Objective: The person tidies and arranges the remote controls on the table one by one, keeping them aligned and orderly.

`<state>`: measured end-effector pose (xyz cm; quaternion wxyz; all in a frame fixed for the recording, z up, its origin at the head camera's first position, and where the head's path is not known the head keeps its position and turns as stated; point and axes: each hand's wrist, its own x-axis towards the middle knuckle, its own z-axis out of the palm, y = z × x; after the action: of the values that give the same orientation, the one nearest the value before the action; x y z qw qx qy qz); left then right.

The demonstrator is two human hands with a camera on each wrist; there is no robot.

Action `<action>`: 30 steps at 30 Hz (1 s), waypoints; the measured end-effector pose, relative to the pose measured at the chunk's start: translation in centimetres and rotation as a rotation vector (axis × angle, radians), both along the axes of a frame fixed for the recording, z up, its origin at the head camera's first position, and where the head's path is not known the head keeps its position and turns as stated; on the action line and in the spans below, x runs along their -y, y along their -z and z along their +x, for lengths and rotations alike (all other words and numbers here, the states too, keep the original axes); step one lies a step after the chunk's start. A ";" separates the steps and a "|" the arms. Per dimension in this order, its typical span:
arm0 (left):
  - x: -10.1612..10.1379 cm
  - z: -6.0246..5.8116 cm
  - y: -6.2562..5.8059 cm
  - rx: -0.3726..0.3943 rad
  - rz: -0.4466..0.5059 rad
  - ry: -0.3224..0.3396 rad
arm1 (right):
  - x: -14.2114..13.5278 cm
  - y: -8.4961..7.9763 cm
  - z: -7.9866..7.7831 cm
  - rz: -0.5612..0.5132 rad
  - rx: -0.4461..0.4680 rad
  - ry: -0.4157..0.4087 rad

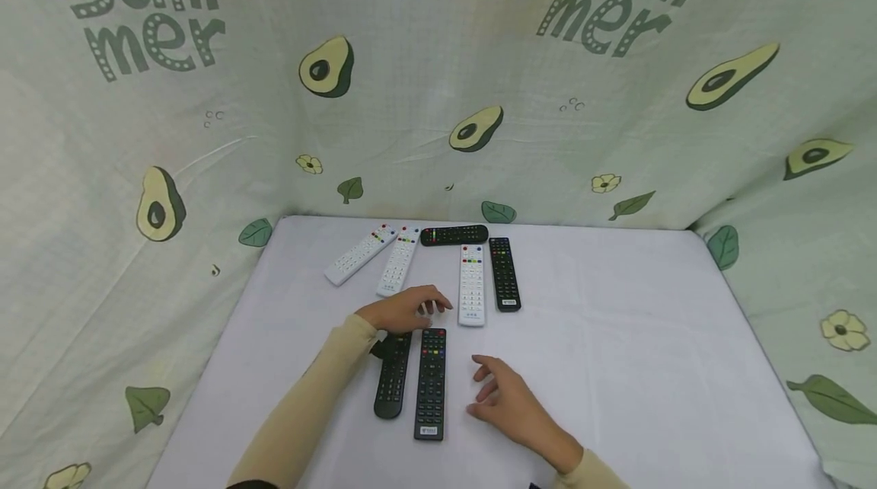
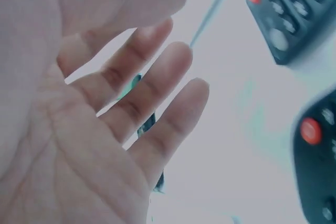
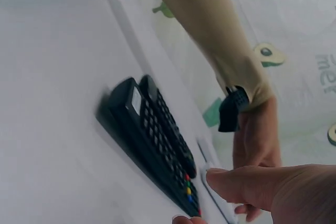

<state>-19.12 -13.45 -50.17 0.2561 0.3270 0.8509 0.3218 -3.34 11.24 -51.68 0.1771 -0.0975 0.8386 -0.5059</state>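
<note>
Read clock directions in the head view, with 12 o'clock toward the far edge of the bench (image 1: pixel 630 367). Both grips are unloaded: the left hand (image 1: pixel 403 310) has its fingers apart and loosely bent; the right hand (image 1: pixel 510 407) has thumb and fingers apart, with nothing visible between them. The labelled black remote control (image 1: pixel 430 386) lies keys up between the hands, long axis running almost exactly from 12 to 6 o'clock. It lies at 9 o'clock from the right hand, which is clear of its long side, and at 5 o'clock from the left hand, whose thumb appears just beside its 12 o'clock end; the left hand is the nearer. The round-ended black remote control (image 1: pixel 391 386) lies just beside it at 9 o'clock, axis from 1 to 7, far end partly hidden by the left hand. The white remote control (image 1: pixel 472 287) lies at 2 o'clock from the left hand, just beyond the fingertips. Judged from this layout, a sideways approach to the labelled unit suits the right grip.
</note>
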 end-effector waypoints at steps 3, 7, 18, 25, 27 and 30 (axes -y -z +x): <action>-0.7 -0.6 0.1 -0.029 0.044 -0.017 | -1.1 -0.5 -1.0 0.018 -0.029 0.108; -2.0 -1.5 0.3 -0.076 0.087 -0.059 | -2.5 -0.4 -2.7 0.046 -0.062 0.243; -6.0 -3.6 -0.3 -0.097 0.176 -0.188 | -5.6 1.2 -6.7 0.083 -0.140 0.430; -7.4 -4.9 -0.1 -0.057 0.200 -0.280 | -5.9 2.3 -8.8 0.059 -0.148 0.488; -7.7 -5.2 0.0 -0.045 0.201 -0.300 | -5.8 2.6 -9.4 0.045 -0.155 0.497; -8.1 -5.6 0.2 -0.019 0.212 -0.330 | -5.7 2.9 -10.1 0.034 -0.146 0.500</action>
<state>-24.71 -5.38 -50.37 0.1559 0.2112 0.8566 0.4443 -13.42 16.96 -54.57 -0.0131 0.0797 0.8555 -0.5115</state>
